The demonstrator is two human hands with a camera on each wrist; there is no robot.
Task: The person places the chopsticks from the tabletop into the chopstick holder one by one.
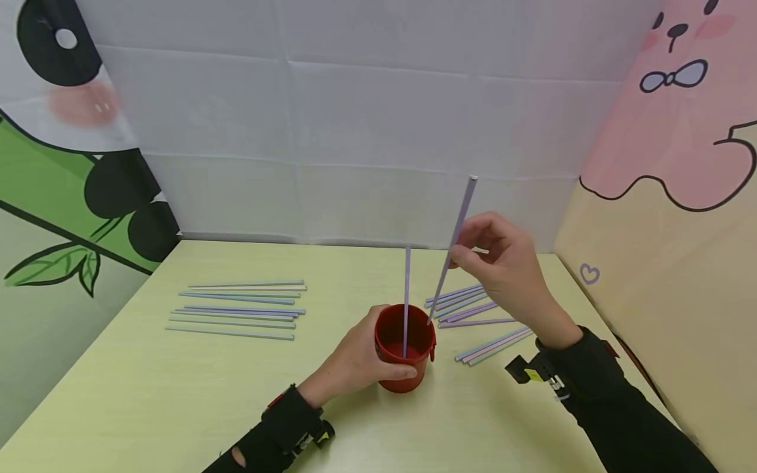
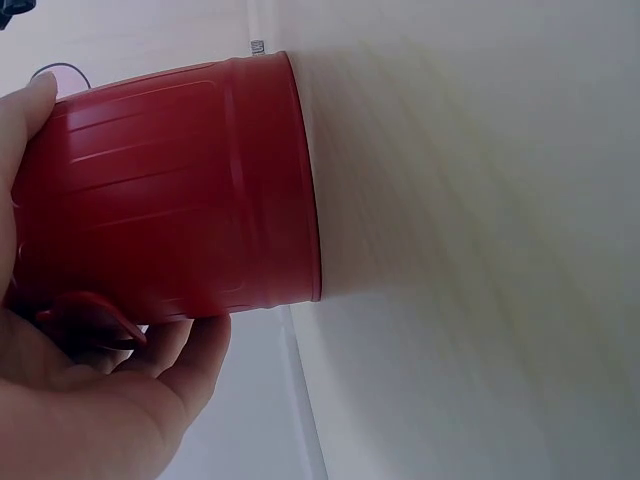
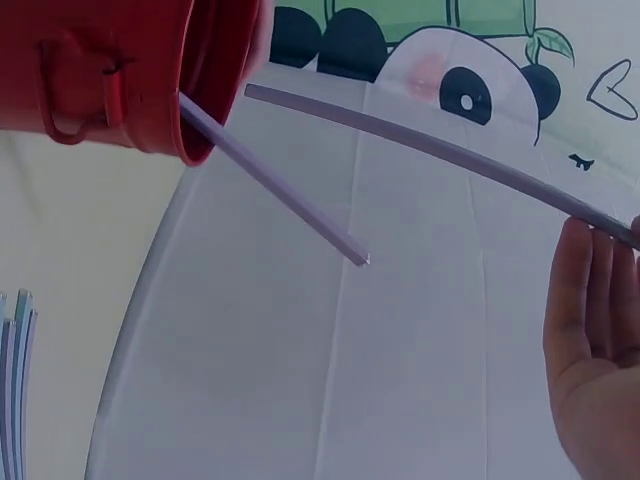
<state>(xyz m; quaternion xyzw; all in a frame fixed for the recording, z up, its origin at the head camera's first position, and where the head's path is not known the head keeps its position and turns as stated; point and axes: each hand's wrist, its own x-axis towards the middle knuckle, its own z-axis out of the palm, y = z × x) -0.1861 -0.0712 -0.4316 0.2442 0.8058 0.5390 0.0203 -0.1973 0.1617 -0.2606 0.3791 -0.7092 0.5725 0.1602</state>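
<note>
My left hand (image 1: pixel 355 368) grips a small red bucket (image 2: pixel 160 190) round its side, thumb across the front. One purple straw (image 1: pixel 407 282) stands inside, leaning on the rim and poking well above it. Between thumb and fingers, my right hand (image 1: pixel 508 269) pinches a second purple straw (image 1: pixel 461 210). That straw slants, its lower end close to the bucket's mouth. In the right wrist view the held straw (image 3: pixel 430 150) and the bucket's side loop (image 3: pixel 60 95) show clearly; the pinching thumb is mostly out of frame.
Several pale green and bluish straws (image 1: pixel 236 313) lie in a loose row on the left of the table (image 1: pixel 177 407). More purple and blue straws (image 1: pixel 467 305) lie under and beside the right hand, with a smaller group (image 1: pixel 493 347) nearer me. A white cloth wall (image 1: pixel 378 131) stands behind.
</note>
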